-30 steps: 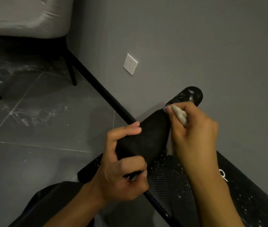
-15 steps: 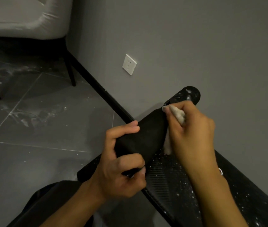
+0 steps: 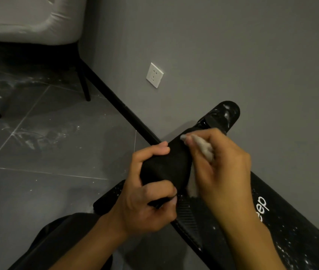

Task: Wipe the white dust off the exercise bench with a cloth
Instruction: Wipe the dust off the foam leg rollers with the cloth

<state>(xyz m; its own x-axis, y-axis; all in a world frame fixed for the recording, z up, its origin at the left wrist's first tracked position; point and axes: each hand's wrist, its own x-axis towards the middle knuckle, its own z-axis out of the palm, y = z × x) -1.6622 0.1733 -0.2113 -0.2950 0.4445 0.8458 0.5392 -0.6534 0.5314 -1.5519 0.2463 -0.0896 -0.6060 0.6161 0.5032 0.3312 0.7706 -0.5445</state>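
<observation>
— Black padding fills the centre of the frame: what am I looking at?

— I see a black foam roller pad (image 3: 166, 164) of the exercise bench (image 3: 283, 227), angled from lower left toward upper right. The left hand (image 3: 147, 199) is wrapped around its near end, thumb on top, fingers curled tight underneath.

— And the other hand?

— The right hand (image 3: 221, 168) is closed around a bunched white cloth (image 3: 205, 148), fingertips pressing it against the right side of the pad. A scrap of the cloth also shows below the palm, just above the bench surface.

— Where does the bench sit?

— It runs from centre frame down to the lower right corner, close along the grey wall (image 3: 232, 45). White dust (image 3: 294, 242) speckles its dark surface at lower right, and white lettering (image 3: 262, 208) shows beside the right wrist. A second roller pad (image 3: 224, 115) sticks out at upper right of centre, beyond the right hand, also flecked white.

— Anything else in shot?

— A white wall socket (image 3: 154, 75) above centre, a black skirting strip (image 3: 115, 100) along the wall's foot, and a grey upholstered chair (image 3: 28, 18) with black legs in the upper left. The dark tiled floor (image 3: 38, 182) at left carries pale smears. A dark-clothed knee (image 3: 57, 244) shows at the bottom left of centre.
</observation>
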